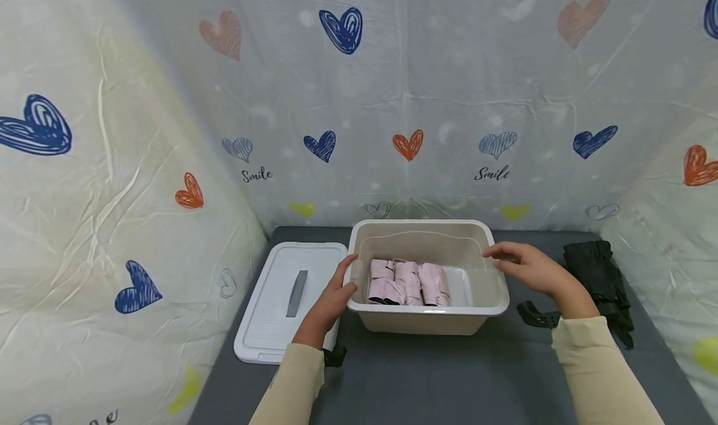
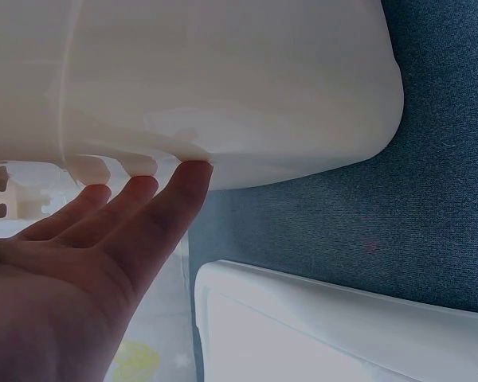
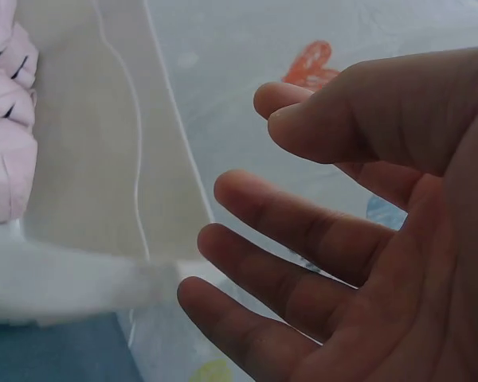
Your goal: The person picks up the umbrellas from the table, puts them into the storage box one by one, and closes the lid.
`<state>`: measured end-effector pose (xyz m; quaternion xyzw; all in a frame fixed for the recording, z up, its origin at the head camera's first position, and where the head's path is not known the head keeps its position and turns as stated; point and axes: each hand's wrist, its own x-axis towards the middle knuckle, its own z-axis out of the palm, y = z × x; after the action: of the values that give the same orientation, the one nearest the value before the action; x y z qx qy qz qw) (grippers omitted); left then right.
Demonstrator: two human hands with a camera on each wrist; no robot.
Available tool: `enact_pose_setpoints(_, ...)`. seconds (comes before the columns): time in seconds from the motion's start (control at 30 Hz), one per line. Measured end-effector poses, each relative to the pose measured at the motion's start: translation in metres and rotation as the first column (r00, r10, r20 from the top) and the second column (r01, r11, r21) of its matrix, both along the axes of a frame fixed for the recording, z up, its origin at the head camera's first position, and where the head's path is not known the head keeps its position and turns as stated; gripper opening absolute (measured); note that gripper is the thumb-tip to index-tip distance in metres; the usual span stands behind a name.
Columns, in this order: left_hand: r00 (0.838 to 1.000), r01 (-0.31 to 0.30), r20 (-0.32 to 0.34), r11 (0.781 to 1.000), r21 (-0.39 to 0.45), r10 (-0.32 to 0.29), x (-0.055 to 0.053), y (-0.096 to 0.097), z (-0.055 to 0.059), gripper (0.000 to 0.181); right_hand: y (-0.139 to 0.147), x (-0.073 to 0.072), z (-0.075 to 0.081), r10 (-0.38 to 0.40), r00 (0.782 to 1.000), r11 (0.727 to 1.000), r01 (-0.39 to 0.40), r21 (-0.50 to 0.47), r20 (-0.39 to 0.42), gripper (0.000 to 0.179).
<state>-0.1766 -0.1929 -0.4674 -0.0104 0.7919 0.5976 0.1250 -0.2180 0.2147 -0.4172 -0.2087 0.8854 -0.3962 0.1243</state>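
Note:
A beige storage bin [image 1: 423, 323] with a pale rim stands on the grey table, holding several pink rolled cloth bundles [image 1: 434, 285] along its left half. My left hand [image 1: 330, 301] is at the bin's left side. In the left wrist view its extended fingertips [image 2: 193, 169] touch the outer wall [image 2: 271, 87]. My right hand [image 1: 533, 270] hovers by the right rim with fingers spread and slightly bent. Nothing lies between thumb and fingers of the right hand [image 3: 327, 239] in the right wrist view, and the bin's rim shows just beyond the fingertips.
Left of the bin lies a white lid [image 1: 266, 306] with a grey handle [image 1: 296, 294]. A crumpled black cloth bundle [image 1: 596, 275] lies at the table's right edge. Curtains [image 1: 404, 101] printed with hearts enclose the grey table [image 1: 426, 381] at the back and both sides.

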Motion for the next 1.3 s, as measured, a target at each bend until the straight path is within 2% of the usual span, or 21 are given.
enact_pose_setpoints(0.27,1.0,0.002,0.003,1.0,-0.024,-0.002,0.001,0.001,0.002,0.066,0.018,0.003,-0.013,-0.046,0.999,0.999,0.046,-0.028,-0.002,0.036)
enact_pose_setpoints(0.47,1.0,-0.004,0.006,1.0,-0.024,0.004,0.001,0.001,0.0,0.065,0.035,0.005,-0.018,-0.104,0.994,0.995,0.104,0.001,-0.031,0.041)
enact_pose_setpoints(0.5,1.0,-0.01,0.004,1.0,-0.026,0.01,-0.002,0.0,-0.005,0.065,0.038,0.005,-0.019,-0.117,0.992,0.993,0.117,0.009,-0.037,0.041)
enact_pose_setpoints(0.57,1.0,-0.013,0.006,0.999,-0.031,0.013,-0.003,0.0,-0.007,0.065,0.043,0.006,-0.021,-0.143,0.989,0.989,0.144,0.023,-0.043,0.043)
enact_pose_setpoints(0.7,1.0,-0.018,-0.012,0.999,-0.032,0.018,-0.011,-0.004,-0.025,0.066,0.055,0.006,-0.027,-0.196,0.98,0.98,0.197,0.03,-0.032,0.047)
enact_pose_setpoints(0.73,1.0,-0.016,-0.012,0.999,-0.03,0.016,-0.011,-0.004,-0.024,0.066,0.058,0.006,-0.028,-0.21,0.977,0.977,0.21,0.031,-0.026,0.049)
enact_pose_setpoints(0.8,0.999,-0.025,-0.021,0.999,-0.023,0.025,-0.014,-0.005,-0.033,0.066,0.062,0.006,-0.031,-0.235,0.972,0.971,0.235,0.031,-0.021,0.05)
enact_pose_setpoints(0.97,0.999,-0.04,-0.038,0.999,-0.029,0.039,-0.015,-0.006,-0.036,0.066,0.072,0.004,-0.037,-0.281,0.959,0.957,0.283,0.064,-0.04,0.051)
enact_pose_setpoints(1.17,0.999,-0.044,-0.031,0.998,-0.034,0.043,-0.015,-0.005,-0.038,0.066,0.085,0.003,-0.045,-0.289,0.957,0.953,0.29,0.081,-0.03,0.054)
enact_pose_setpoints(1.3,0.999,-0.041,-0.036,0.999,-0.036,0.04,-0.015,-0.005,-0.038,0.067,0.091,0.003,-0.049,-0.296,0.952,0.943,0.303,0.134,-0.075,0.054)
